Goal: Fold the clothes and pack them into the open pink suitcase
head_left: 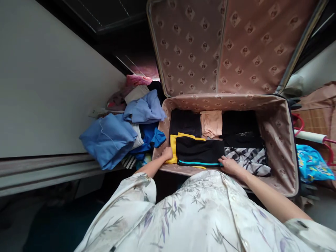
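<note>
An open suitcase [282,140] with a patterned pinkish lining holds folded clothes. Across its near side lies a folded black garment [199,150] with a turquoise stripe, on top of a yellow garment [172,141] whose edges stick out. My left hand [167,154] is closed at the yellow garment's left edge, by the suitcase wall. At the black garment's near right corner, my right hand [230,165] pinches the cloth. Beside that hand is a black-and-white patterned garment [252,159]. Farther back sit dark folded clothes [185,122] and a peach garment [211,123].
The suitcase lid [194,45] stands raised at the back. Left of the case is a heap of clothes with a blue garment [110,136] in front. A bright blue printed bag or cloth [312,164] and a white tube with red cord [311,135] lie to the right.
</note>
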The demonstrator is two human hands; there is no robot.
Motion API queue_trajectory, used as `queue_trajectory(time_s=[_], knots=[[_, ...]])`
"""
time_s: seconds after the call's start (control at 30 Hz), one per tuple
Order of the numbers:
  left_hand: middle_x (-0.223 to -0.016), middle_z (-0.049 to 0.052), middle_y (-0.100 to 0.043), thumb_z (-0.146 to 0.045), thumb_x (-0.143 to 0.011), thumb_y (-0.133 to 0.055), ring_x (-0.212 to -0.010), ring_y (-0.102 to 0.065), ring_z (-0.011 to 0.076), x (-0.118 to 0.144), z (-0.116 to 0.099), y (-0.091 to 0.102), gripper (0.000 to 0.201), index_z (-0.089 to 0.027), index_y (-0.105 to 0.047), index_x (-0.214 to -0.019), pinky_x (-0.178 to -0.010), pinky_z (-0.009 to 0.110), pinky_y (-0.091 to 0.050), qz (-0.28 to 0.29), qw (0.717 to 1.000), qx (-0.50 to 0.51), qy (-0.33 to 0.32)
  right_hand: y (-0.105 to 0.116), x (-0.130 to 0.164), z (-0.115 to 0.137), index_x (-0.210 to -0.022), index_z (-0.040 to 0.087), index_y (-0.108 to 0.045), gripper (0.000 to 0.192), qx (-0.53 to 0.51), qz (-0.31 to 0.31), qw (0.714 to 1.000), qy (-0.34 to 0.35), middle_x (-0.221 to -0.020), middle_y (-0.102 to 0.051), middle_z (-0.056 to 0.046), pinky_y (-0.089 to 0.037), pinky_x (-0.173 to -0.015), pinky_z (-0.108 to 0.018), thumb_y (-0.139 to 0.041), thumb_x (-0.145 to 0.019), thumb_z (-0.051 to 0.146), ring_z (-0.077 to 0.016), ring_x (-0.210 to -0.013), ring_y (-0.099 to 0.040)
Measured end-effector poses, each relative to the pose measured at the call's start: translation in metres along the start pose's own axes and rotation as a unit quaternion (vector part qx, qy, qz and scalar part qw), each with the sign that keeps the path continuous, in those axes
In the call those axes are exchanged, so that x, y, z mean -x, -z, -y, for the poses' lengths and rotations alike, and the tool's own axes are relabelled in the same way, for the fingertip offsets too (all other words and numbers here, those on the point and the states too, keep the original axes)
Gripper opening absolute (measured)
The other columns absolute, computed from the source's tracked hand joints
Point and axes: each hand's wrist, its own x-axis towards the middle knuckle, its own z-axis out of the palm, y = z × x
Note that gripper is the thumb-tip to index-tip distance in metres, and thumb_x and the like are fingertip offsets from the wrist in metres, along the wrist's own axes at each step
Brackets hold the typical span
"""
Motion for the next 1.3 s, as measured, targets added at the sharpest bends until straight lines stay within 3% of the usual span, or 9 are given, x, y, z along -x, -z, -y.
queue_trajectory(time_s=[0.17, 0.3, 0.4, 0.5, 0.63, 0.8, 1.1, 1.2, 1.3], knots=[[-0.142, 0.033, -0.049, -0.025, -0.089, -0.07, -0.147, -0.033, 0.0499, 0.018, -0.012, 0.003, 0.053, -0.006, -0.057, -0.137, -0.116, 0.06, -0.034, -0.07, 0.99, -0.118, -0.034, -0.003, -0.001, 0.002, -0.131, 0.028, -0.064, 0.045, 0.019, 0.031, 0.999, 0.016, -0.111, -0.058, -0.014, -0.052, -0.09, -0.049, -0.059, -0.087, 0.031, -0.031, -0.099, -0.064], [-0.164, 0.026, -0.024, -0.028, -0.095, -0.062, -0.151, -0.023, 0.052, 0.036, -0.027, -0.01, 0.072, -0.021, -0.032, -0.16, -0.12, 0.064, -0.027, -0.078, 0.959, -0.22, -0.161, 0.0, -0.01, 0.014, -0.151, 0.027, -0.05, 0.063, 0.053, 0.017, 0.998, 0.043, -0.138, -0.052, -0.022, -0.051, -0.094, -0.05, -0.057, -0.089, 0.021, -0.0358, -0.115, -0.058], [-0.169, 0.025, -0.009, -0.026, -0.08, -0.083, -0.148, -0.023, 0.0594, 0.041, -0.032, -0.03, 0.105, -0.031, -0.022, -0.165, -0.114, 0.07, -0.032, -0.028, 0.91, -0.331, -0.247, 0.004, -0.022, 0.024, -0.16, 0.038, -0.034, 0.083, 0.103, -0.036, 0.99, 0.087, -0.166, -0.026, -0.019, -0.044, -0.103, -0.061, -0.066, -0.086, 0.021, -0.0452, -0.14, -0.04], [-0.171, 0.023, 0.012, -0.024, -0.057, -0.098, -0.148, -0.002, 0.0662, 0.031, -0.029, -0.055, 0.137, -0.038, -0.015, -0.165, -0.102, 0.08, -0.037, 0.027, 0.873, -0.426, -0.237, 0.001, -0.036, 0.024, -0.16, 0.044, -0.03, 0.103, 0.141, -0.061, 0.984, 0.088, -0.173, -0.009, -0.014, -0.029, -0.113, -0.07, -0.085, -0.074, 0.029, -0.0495, -0.154, -0.015], [-0.169, 0.02, 0.023, -0.03, -0.045, -0.103, -0.144, 0.019, 0.0668, 0.006, -0.023, -0.077, 0.151, -0.041, -0.012, -0.165, -0.092, 0.087, -0.035, 0.024, 0.838, -0.503, -0.21, -0.014, -0.049, 0.011, -0.161, 0.04, -0.032, 0.112, 0.153, -0.04, 0.986, 0.047, -0.173, -0.006, -0.018, -0.018, -0.115, -0.074, -0.091, -0.065, 0.046, -0.0497, -0.156, -0.006], [-0.169, 0.019, 0.023, -0.045, -0.04, -0.103, -0.141, 0.024, 0.0677, -0.006, -0.022, -0.075, 0.154, -0.042, -0.011, -0.164, -0.089, 0.091, -0.032, 0.027, 0.832, -0.508, -0.222, -0.033, -0.056, 0.002, -0.163, 0.038, -0.026, 0.122, 0.158, -0.054, 0.985, 0.033, -0.172, -0.001, -0.02, -0.013, -0.116, -0.075, -0.09, -0.061, 0.058, -0.0501, -0.156, -0.001], [-0.168, 0.021, 0.024, -0.047, -0.04, -0.103, -0.144, 0.007, 0.0708, 0.024, -0.051, -0.075, 0.155, -0.039, -0.012, -0.165, -0.096, 0.09, -0.026, 0.045, 0.848, -0.5, -0.171, -0.052, -0.066, -0.012, -0.163, 0.039, -0.024, 0.117, 0.182, -0.076, 0.98, 0.035, -0.173, 0.002, -0.015, -0.009, -0.116, -0.075, -0.088, -0.064, 0.047, -0.0489, -0.156, 0.009], [-0.17, 0.026, 0.008, -0.044, -0.05, -0.1, -0.145, -0.003, 0.0697, 0.043, -0.058, -0.087, 0.136, -0.029, -0.028, -0.164, -0.101, 0.088, -0.023, 0.023, 0.872, -0.46, -0.167, -0.044, -0.066, -0.013, -0.163, 0.039, -0.025, 0.118, 0.189, -0.046, 0.98, 0.038, -0.173, 0.001, -0.014, -0.014, -0.116, -0.074, -0.088, -0.063, 0.042, -0.0489, -0.156, 0.008], [-0.164, 0.03, -0.024, -0.042, -0.069, -0.089, -0.146, -0.026, 0.0606, 0.074, -0.058, -0.087, 0.094, -0.018, -0.051, -0.152, -0.106, 0.078, -0.033, 0.023, 0.891, -0.371, -0.259, -0.034, -0.068, -0.014, -0.163, 0.038, -0.026, 0.118, 0.186, -0.007, 0.982, 0.033, -0.173, 0.002, -0.014, -0.018, -0.115, -0.074, -0.087, -0.062, 0.042, -0.0492, -0.156, 0.007]])
